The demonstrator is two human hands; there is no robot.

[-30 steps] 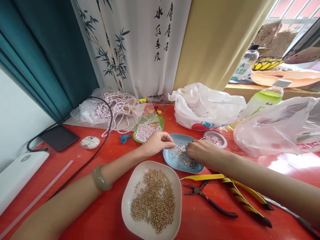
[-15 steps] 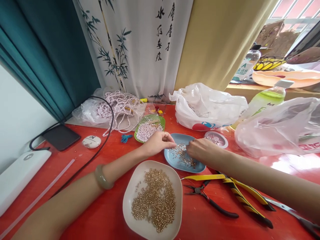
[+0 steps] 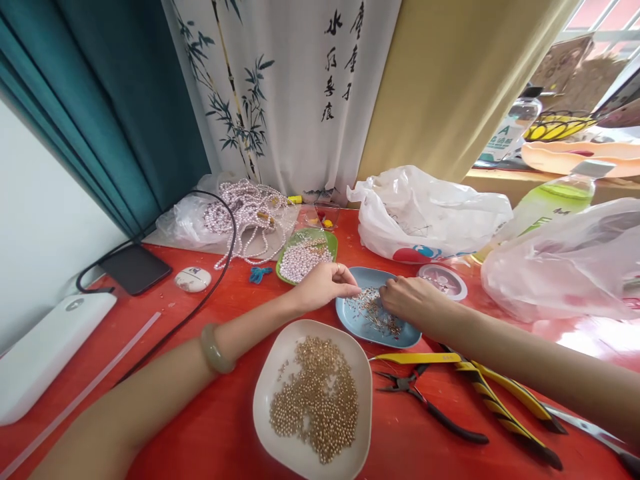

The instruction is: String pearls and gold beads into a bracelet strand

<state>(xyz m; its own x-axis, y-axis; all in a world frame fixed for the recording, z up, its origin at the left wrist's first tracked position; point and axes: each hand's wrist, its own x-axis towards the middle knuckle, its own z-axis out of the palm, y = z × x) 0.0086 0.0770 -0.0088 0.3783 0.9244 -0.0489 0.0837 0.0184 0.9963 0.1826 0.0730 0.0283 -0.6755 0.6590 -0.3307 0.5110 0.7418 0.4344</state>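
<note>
My left hand [image 3: 330,287] is at the left rim of a blue plate [image 3: 353,327], its thumb and fingertips pinched together; whatever they hold is too small to name. Over the plate's right side, my right hand [image 3: 413,298] has its fingers curled down close to a heap of small metal pins [image 3: 377,312]. What those fingers grip is hidden. Nearer to me stands a cream dish [image 3: 263,407] with many gold beads [image 3: 320,400]. Behind my left hand, a green tray [image 3: 333,243] holds pale pink beads [image 3: 305,257].
To the right lie yellow tweezers [image 3: 420,359], small pliers [image 3: 435,413], larger yellow-black pliers [image 3: 505,413] and scissors [image 3: 590,427]. Plastic bags [image 3: 430,213] and a drink bottle [image 3: 565,193] stand behind. A black cable [image 3: 233,233] arches at the left near strings of beads [image 3: 245,210] and a phone [image 3: 135,267].
The whole view has shifted slightly, so everything appears a little further right. Both hands stay at the blue plate in nearly the same pose.
</note>
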